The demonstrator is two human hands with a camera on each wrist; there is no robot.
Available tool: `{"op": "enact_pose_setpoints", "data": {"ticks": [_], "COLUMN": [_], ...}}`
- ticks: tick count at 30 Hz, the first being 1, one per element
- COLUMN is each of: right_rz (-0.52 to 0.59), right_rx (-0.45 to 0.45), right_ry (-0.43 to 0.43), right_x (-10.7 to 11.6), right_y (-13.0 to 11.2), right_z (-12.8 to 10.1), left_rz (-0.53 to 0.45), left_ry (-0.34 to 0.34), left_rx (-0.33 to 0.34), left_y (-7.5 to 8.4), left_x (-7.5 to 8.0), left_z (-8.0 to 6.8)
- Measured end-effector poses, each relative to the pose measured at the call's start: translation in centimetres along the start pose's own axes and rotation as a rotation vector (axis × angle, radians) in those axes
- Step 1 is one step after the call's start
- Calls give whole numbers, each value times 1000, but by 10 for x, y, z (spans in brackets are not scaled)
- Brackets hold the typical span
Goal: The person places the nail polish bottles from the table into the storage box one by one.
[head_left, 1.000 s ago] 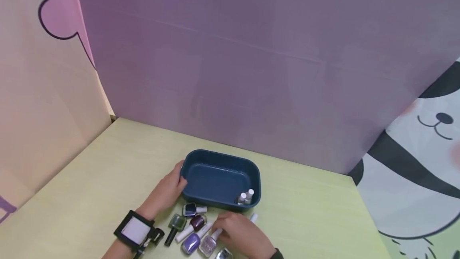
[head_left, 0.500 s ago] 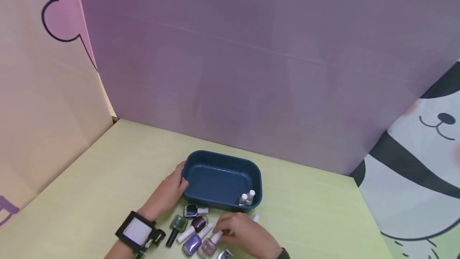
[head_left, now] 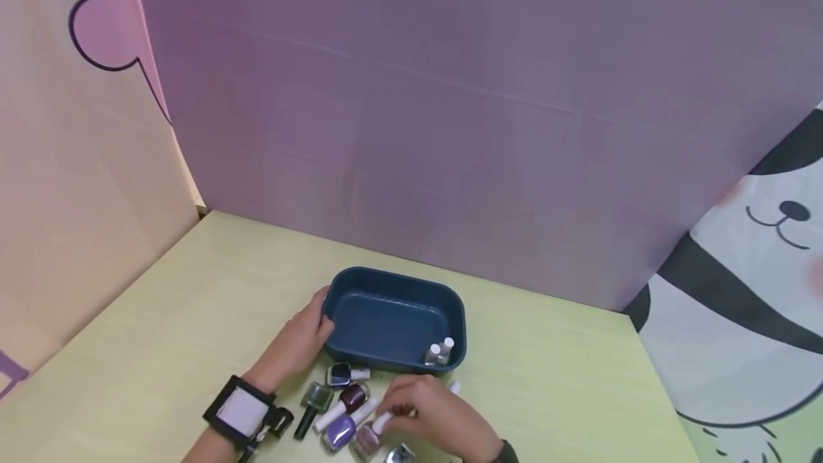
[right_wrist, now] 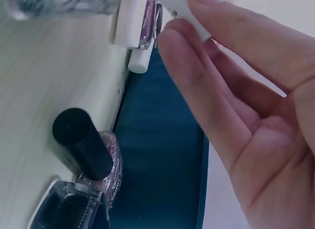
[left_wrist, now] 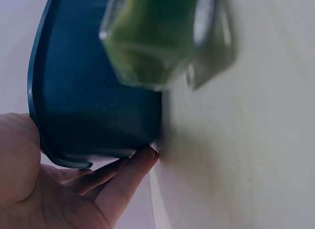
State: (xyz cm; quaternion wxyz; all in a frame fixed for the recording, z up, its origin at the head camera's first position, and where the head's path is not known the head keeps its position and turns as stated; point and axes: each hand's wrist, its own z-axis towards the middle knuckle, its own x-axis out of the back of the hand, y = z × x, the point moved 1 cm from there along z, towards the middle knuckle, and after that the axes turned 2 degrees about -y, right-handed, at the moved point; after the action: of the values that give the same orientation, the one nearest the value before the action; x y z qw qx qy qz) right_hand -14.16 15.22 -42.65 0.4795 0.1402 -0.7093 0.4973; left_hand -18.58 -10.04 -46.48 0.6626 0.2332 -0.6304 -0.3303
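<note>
My left hand (head_left: 301, 341) holds the left end of a dark blue plastic bin (head_left: 393, 359), thumb at the rim and fingers along the outer wall. The left wrist view shows these fingers (left_wrist: 123, 184) low on the wall, close to the table. My right hand (head_left: 437, 416) pinches the white cap (right_wrist: 184, 12) of a pinkish glitter nail polish bottle (head_left: 366, 441) in front of the bin. Around it lie a purple bottle (head_left: 338, 433), a dark red one (head_left: 353, 397), a green one with a black cap (head_left: 316, 396) and a dark blue one (head_left: 338, 375).
Two small white-capped bottles (head_left: 440, 353) stand in the bin's near right corner. Another bottle (head_left: 400, 454) lies at the bottom edge of the head view. A white cap (head_left: 455, 386) shows behind my right hand. A purple backdrop (head_left: 411, 127) rises behind the table (head_left: 546, 377).
My right fingers have closed onto the cap of the glitter bottle, which has shifted slightly left and looks blurred. The left hand and bin stay in place.
</note>
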Motion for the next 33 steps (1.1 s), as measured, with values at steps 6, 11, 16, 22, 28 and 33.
{"op": "enact_pose_setpoints", "data": {"ticks": [6, 11, 16, 22, 28, 33], "right_rz": [55, 51, 40, 24, -16, -41], "right_rx": [-41, -68, -74, -42, 4, 7], "right_ry": [35, 54, 95, 212, 346, 445], "right_x": [2, 4, 8, 13, 16, 19], "right_y": [0, 0, -1, -1, -3, -2], "right_z": [-1, -2, -3, -4, -4, -6], "left_rz": [3, 7, 7, -5, -17, -23], "left_ry": [-8, 3, 3, -17, -14, -19], "left_rx": [6, -1, 4, 20, 32, 33], "left_y": [-1, 0, 0, -1, -3, -3], "left_x": [0, 0, 0, 1, 4, 6], "left_z": [1, 1, 0, 0, -1, -1]}}
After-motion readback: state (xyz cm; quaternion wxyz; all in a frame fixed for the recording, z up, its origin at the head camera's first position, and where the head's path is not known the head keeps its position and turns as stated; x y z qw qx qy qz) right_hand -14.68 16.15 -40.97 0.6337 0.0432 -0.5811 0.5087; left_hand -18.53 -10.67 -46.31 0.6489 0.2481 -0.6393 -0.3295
